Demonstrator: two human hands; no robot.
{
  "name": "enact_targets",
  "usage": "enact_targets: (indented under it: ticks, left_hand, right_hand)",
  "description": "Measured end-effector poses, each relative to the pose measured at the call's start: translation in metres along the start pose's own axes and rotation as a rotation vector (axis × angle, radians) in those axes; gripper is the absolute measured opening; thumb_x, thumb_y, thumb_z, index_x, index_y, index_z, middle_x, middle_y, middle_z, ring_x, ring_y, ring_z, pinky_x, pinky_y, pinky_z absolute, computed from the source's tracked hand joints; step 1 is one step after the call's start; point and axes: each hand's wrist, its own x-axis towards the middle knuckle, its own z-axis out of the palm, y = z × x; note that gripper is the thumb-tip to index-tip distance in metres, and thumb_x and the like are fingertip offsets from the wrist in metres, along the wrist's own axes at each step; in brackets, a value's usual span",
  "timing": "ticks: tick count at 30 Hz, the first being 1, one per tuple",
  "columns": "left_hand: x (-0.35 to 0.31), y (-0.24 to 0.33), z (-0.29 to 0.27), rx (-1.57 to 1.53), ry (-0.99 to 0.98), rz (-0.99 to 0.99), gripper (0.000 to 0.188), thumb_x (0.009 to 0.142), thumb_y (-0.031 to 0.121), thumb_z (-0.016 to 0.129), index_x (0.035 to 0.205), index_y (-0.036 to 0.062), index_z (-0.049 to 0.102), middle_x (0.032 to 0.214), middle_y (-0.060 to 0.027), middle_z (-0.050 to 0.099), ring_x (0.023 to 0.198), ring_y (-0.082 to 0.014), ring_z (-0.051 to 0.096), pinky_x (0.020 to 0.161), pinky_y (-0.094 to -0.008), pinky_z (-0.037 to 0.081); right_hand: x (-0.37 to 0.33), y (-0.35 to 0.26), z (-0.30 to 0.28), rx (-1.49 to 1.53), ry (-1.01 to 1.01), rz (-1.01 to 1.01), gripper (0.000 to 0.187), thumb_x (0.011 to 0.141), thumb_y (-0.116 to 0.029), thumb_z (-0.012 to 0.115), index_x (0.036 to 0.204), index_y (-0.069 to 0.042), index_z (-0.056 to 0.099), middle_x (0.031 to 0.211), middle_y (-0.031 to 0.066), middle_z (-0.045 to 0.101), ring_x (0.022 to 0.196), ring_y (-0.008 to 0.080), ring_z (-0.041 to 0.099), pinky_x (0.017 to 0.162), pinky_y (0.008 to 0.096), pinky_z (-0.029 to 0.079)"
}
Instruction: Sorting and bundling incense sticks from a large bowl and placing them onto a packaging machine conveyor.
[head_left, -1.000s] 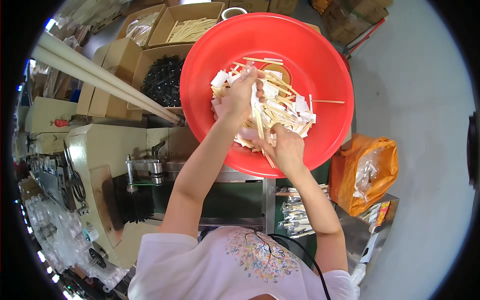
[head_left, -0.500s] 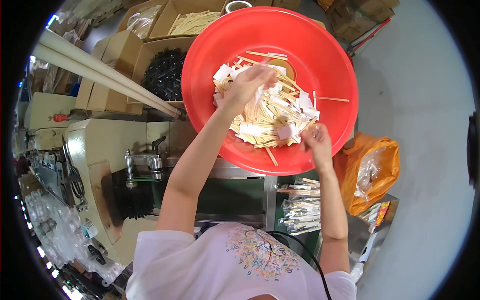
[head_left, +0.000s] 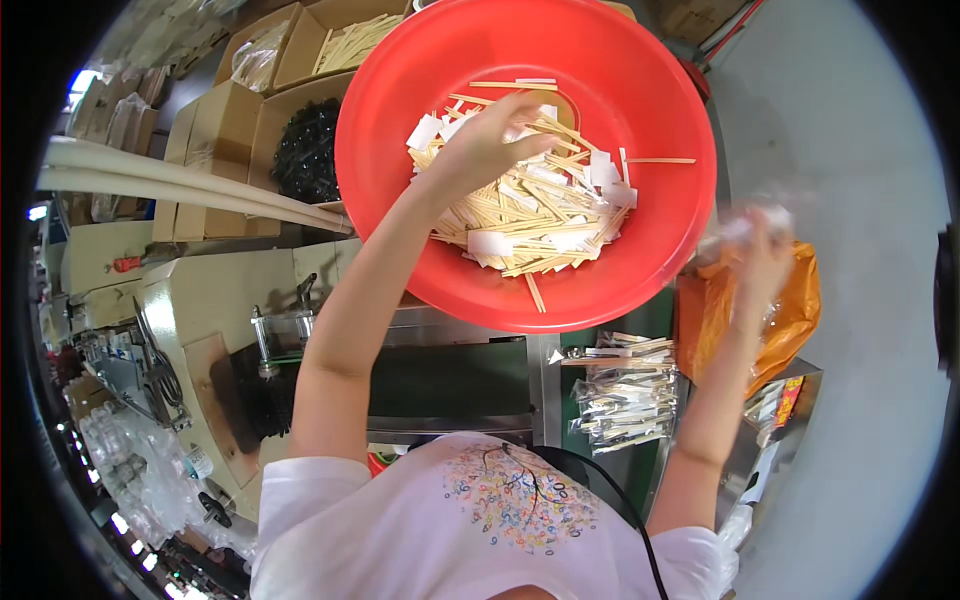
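Your right hand (head_left: 763, 265) is holding blurred plastic (head_left: 775, 216) at the bag (head_left: 792, 318) and should be centring it; your left hand (head_left: 487, 147) is hovering, loosely spread, above sticks (head_left: 510, 215).

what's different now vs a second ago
The right hand has left the sticks in the red basin and swung right, over the orange bag; blurred clear plastic shows at it. The left hand, curled before, now has its fingers apart above the sticks. The basin, the bag and the packets below the basin stay put.
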Motion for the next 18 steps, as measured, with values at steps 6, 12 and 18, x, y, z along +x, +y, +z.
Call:
enact_targets:
  ticks: [6, 12, 18]
  left_hand:
    - [-0.024, -0.088, 0.051, 0.559, -0.351, -0.319, 0.040, 0.081, 0.034, 0.058, 0.107, 0.0038, 0.055, 0.093, -0.0128, 0.064, 0.092, -0.0279, 0.060, 0.077, -0.0385, 0.047]
    - [-0.012, -0.128, 0.130, 0.782, -0.404, -0.319, 0.030, 0.080, 0.023, 0.056, 0.102, 0.0033, 0.054, 0.099, -0.0151, 0.059, 0.096, -0.0315, 0.056, 0.076, -0.0413, 0.048]
    - [0.053, -0.153, 0.168, 0.915, -0.028, 0.274, 0.029, 0.075, 0.020, 0.061, 0.102, 0.0115, 0.055, 0.102, -0.0101, 0.056, 0.104, -0.0268, 0.049, 0.084, -0.0352, 0.042]
  right_hand:
    - [0.110, 0.170, -0.267, -0.924, 0.606, -0.120, 0.063, 0.076, -0.045, 0.064, 0.110, 0.007, 0.052, 0.101, 0.0220, 0.059, 0.090, 0.0304, 0.058, 0.077, 0.0384, 0.045]
    - [0.163, 0.275, -0.316, -1.253, 0.195, 0.144, 0.078, 0.074, -0.053, 0.062, 0.121, 0.008, 0.045, 0.114, 0.0271, 0.051, 0.107, 0.0374, 0.050, 0.090, 0.0413, 0.039]
    - [0.133, 0.139, -0.165, -1.129, 0.050, -0.429, 0.050, 0.086, -0.031, 0.058, 0.119, 0.004, 0.048, 0.124, 0.0189, 0.046, 0.113, 0.0308, 0.046, 0.094, 0.0380, 0.037]
